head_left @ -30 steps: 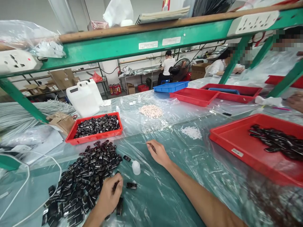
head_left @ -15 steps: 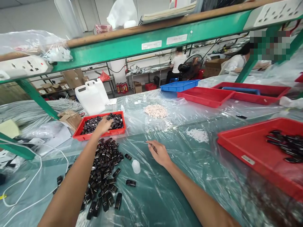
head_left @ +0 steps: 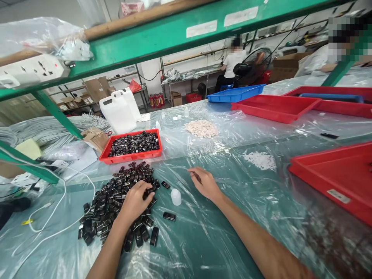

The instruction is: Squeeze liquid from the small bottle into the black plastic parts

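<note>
My left hand (head_left: 136, 200) is over a heap of glossy black plastic pieces (head_left: 107, 205), its fingers curved and its thumb held apart. Black pieces show beneath the fingertips, and I see none clearly gripped. To the right, my right hand (head_left: 205, 184) hovers above the plastic-covered table with fingers bent together. Something small and dark shows between them, too little to name. Between the hands stands a small translucent white cup (head_left: 176, 197). Two loose black pieces lie beside it. Behind the heap, a red tray (head_left: 130, 158) holds many small black parts (head_left: 135, 143).
A pile of pale pinkish bits (head_left: 201, 128) and a scatter of white bits (head_left: 260, 160) lie on the table. A large red tray (head_left: 325, 190) stands right; blue (head_left: 236, 93) and red trays are behind. White cables (head_left: 65, 190) run left. A green shelf beam (head_left: 151, 44) crosses overhead.
My left hand has come back from the red tray of small black parts to the heap in front. My right hand keeps much the same pose. The view has shifted slightly.
</note>
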Demonstrator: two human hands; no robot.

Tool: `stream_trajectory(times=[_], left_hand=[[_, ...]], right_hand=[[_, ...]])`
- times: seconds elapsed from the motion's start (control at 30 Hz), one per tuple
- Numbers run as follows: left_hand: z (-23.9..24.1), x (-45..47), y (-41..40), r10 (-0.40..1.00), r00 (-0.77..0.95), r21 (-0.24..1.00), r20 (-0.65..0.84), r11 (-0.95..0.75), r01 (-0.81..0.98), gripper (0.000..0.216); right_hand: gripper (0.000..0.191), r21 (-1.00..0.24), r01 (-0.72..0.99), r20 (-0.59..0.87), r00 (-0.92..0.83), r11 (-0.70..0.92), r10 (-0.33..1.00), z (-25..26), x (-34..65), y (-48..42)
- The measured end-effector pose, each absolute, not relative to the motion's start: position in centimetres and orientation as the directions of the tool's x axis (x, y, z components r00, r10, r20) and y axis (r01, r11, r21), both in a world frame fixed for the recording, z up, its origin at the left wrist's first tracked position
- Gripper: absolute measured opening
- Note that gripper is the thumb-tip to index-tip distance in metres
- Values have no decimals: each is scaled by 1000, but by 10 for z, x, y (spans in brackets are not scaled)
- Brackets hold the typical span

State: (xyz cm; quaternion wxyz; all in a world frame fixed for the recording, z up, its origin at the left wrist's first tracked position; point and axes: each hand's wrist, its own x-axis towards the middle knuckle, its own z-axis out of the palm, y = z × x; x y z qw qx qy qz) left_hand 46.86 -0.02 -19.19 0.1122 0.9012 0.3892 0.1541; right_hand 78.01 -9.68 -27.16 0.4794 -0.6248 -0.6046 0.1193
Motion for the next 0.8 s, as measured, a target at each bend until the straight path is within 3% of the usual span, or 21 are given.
stream_trajectory(times=[0.13, 0.3, 0.4, 0.57, 0.8], left_hand=[[-206, 460, -2, 689, 714, 244, 126, -719, 651, 31], [-205, 456, 2, 630, 775, 218, 52, -764, 607, 23], [-201, 456, -2, 619, 783, 234, 52, -770, 593, 32], [-199, 452, -4, 579, 815, 299, 26, -782, 546, 32], [-202, 457, -5, 568, 813, 394, 125, -781, 485, 7]], right_hand=[[31, -721, 663, 396, 156, 201, 905, -263, 776, -102], [25, -694, 650, 312, -118, 311, 943, -238, 761, -121], [30, -679, 648, 266, -220, 344, 939, -226, 748, -131], [21, -665, 673, 256, -202, 324, 945, -225, 729, -135], [14, -729, 600, 331, -112, 330, 937, -235, 718, -133]])
